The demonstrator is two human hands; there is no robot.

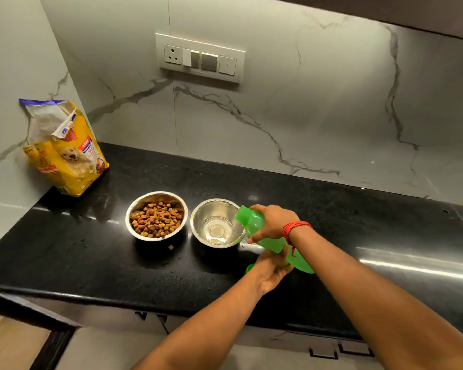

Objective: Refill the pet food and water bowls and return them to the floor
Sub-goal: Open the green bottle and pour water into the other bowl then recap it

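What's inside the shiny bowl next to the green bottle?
The right steel bowl holds no kibble; its bare bottom shows, perhaps with a little water. The green bottle covers part of its right rim.

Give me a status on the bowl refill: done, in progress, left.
Done: the left steel bowl on the black counter holds brown kibble. In hand: the right hand tilts a green plastic bottle at the right steel bowl, which seems to hold only a little water; the left hand steadies the bottle from below. Left: finish filling, then set both bowls on the floor.
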